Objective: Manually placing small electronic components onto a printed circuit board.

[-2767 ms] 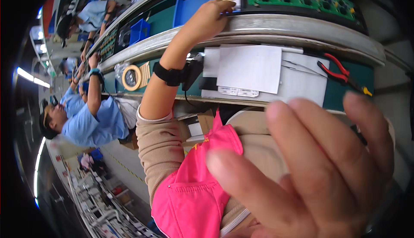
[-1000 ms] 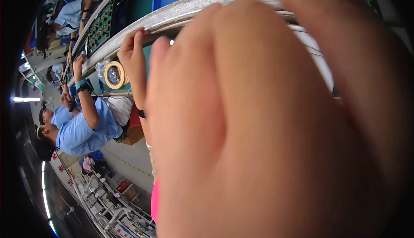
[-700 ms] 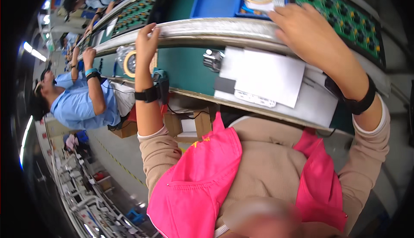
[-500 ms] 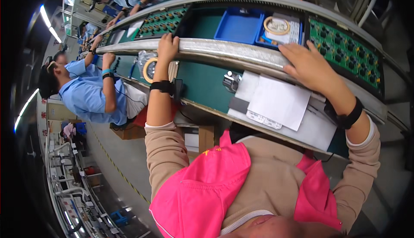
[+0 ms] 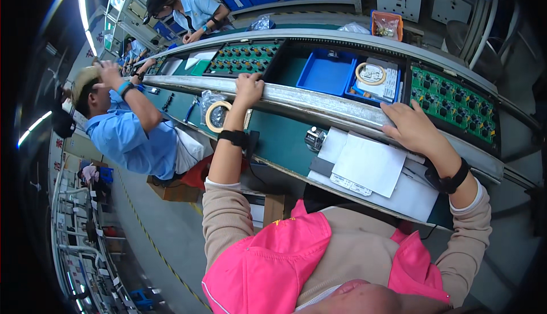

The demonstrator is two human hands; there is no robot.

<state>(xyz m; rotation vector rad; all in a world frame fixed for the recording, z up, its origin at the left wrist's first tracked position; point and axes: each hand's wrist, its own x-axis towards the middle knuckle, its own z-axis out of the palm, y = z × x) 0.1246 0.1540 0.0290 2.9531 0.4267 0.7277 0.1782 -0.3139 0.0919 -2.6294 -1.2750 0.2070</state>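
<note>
A long silvery metal rail [image 5: 319,102] runs along the conveyor line in front of me. My left hand [image 5: 249,89] rests on it with the fingers curled over its far side. Farther right, my right hand [image 5: 415,127] lies on the same rail, fingers stretched and apart, holding nothing. Just beyond the right hand is a blue tray [image 5: 348,93] with a roll of tape [image 5: 370,74] and a paper in it. A black panel of green circuit boards [image 5: 453,106] sits beyond and to the right. Another board panel [image 5: 242,58] lies past the left hand.
On the near bench are white papers [image 5: 370,163], a small dark-and-silver device [image 5: 314,138] and another tape roll [image 5: 217,116]. An empty-looking blue tray [image 5: 326,74] stands beyond the rail. A co-worker [image 5: 128,123] sits at left; another person [image 5: 188,15] works across the line.
My view has shifted, showing more of the far shelves. Both my hands stay on the rail. The co-worker at left has raised a hand to the head.
</note>
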